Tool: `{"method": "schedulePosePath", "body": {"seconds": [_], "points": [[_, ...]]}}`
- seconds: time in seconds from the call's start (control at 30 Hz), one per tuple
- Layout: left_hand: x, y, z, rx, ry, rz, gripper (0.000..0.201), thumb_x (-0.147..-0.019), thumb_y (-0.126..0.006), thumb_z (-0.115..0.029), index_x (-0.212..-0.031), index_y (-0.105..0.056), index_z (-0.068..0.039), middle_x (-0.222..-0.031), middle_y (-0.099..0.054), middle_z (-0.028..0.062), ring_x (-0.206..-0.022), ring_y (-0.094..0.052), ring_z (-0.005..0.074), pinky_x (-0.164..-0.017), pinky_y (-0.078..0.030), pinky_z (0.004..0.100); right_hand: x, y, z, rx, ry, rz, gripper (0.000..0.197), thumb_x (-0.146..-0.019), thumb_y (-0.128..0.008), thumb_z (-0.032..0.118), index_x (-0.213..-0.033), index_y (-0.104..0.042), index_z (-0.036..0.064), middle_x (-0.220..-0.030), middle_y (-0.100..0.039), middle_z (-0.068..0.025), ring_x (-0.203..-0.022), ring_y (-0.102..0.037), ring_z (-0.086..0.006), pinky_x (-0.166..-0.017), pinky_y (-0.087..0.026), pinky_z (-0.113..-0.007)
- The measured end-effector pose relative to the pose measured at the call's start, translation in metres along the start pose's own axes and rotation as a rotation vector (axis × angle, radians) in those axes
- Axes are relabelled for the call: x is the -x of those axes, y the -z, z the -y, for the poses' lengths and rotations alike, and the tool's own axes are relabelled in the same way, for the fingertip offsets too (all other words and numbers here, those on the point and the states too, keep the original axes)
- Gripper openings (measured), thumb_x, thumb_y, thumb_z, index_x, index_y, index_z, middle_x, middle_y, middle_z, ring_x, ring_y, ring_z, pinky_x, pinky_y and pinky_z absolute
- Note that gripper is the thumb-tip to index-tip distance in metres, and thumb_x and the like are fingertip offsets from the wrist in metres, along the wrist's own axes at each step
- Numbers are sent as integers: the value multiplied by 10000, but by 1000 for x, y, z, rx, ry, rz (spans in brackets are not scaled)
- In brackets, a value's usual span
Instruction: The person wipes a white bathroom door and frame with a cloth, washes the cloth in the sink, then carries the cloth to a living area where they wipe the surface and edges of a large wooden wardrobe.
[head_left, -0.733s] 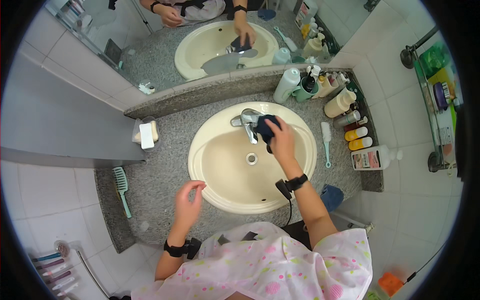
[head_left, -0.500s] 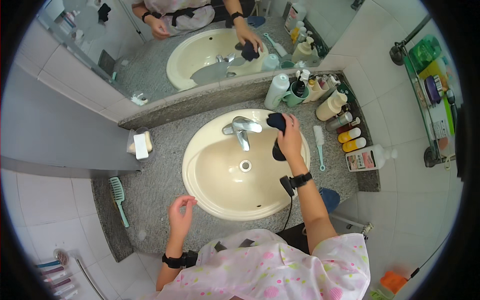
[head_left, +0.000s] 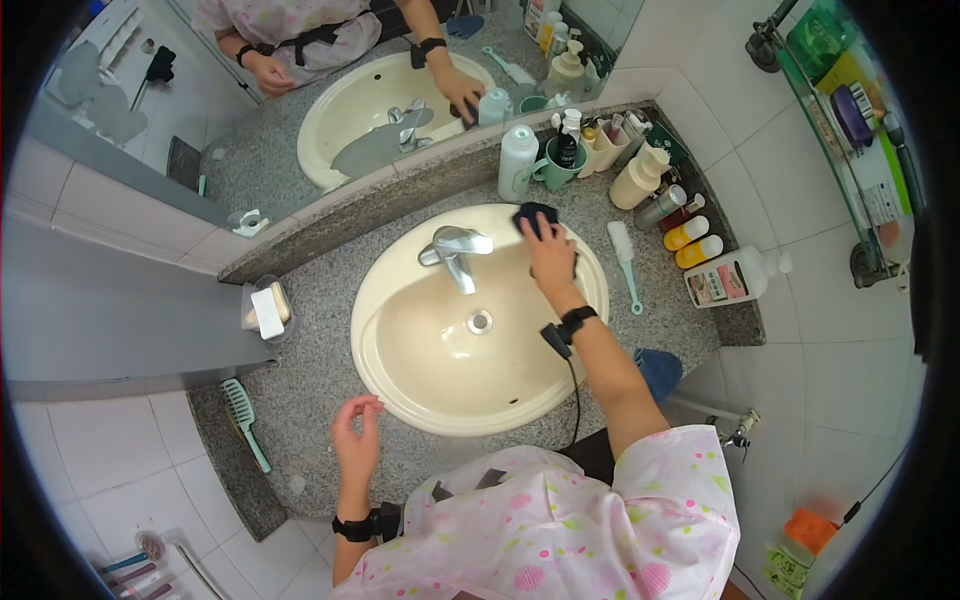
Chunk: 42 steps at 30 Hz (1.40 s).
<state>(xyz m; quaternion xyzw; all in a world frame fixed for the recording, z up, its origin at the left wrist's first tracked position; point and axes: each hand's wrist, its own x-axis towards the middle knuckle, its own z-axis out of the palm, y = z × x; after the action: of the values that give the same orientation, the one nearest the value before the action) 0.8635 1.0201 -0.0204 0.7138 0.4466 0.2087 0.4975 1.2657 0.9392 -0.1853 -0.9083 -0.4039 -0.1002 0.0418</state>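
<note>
My right hand (head_left: 552, 262) grips a black cloth (head_left: 536, 217) and presses it on the far right rim of the cream sink (head_left: 375, 375). Most of the cloth is hidden beneath my palm and fingers. To the left of that hand stands the chrome faucet (head_left: 456, 252). My left hand (head_left: 356, 435) hovers at the sink's near left edge, its fingers loosely bent with the thumb apart, and nothing in it. Both hands also show in the mirror (head_left: 330, 90).
Behind the right hand stand a white bottle (head_left: 518, 160) and a green mug (head_left: 555, 172). A blue-handled brush (head_left: 625, 265) and several bottles line the counter's right side. At the left are a soap box (head_left: 268, 308) and a green comb (head_left: 245, 425). A glass shelf (head_left: 825, 150) hangs right.
My right hand has slid the cloth slightly along the sink's far right rim, fingers now flatter over it. The left hand has barely moved. The whole view has shifted and turned a little.
</note>
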Motion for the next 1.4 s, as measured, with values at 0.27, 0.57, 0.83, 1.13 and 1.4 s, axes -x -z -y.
{"method": "schedulePosePath", "body": {"seconds": [0.27, 0.57, 0.83, 1.13, 1.4], "points": [[8, 0, 9, 112, 19, 18, 112, -887, -521, -4, -949, -612, 19, -849, -672, 90, -814, -637, 154, -766, -483, 279, 84, 65, -63, 253, -14, 316, 447, -790, -587, 127, -1228, -568, 211, -1247, -517, -56, -1011, -518, -307, -775, -488, -447], [25, 11, 11, 65, -32, 37, 117, -886, -526, -1, -957, -619, 15, -848, -678, 85, -816, -647, 146, -742, -497, 277, 47, 105, 65, -643, 183, 91, 493, -740, -609, 73, -1225, -580, 154, -1165, -540, -139, -1017, -512, -339, -856, -473, -417], [37, 21, 15, 59, -27, 6, 115, -897, -517, -16, -951, -611, 22, -854, -656, 83, -818, -641, 152, -763, -500, 282, 49, 90, 108, -304, 160, 212, 451, -780, -596, 128, -1213, -530, 234, -1097, -526, -126, -967, -518, -362, -738, -506, -453], [38, 19, 23, 52, 26, 45, 128, -891, -510, -8, -965, -610, 19, -853, -662, 78, -813, -627, 151, -764, -485, 283, 86, 103, -27, -206, 35, 158, 344, -783, -531, 58, -1072, -669, 184, -1113, -599, -93, -961, -559, -327, -781, -492, -425], [45, 21, 17, 71, 11, 54, 133, -909, -498, -19, -984, -600, 22, -877, -650, 87, -831, -625, 150, -777, -482, 280, 169, 84, -36, 20, -54, 386, 354, -783, -609, 165, -1132, -606, 107, -1138, -571, -153, -962, -548, -359, -784, -490, -462]]}}
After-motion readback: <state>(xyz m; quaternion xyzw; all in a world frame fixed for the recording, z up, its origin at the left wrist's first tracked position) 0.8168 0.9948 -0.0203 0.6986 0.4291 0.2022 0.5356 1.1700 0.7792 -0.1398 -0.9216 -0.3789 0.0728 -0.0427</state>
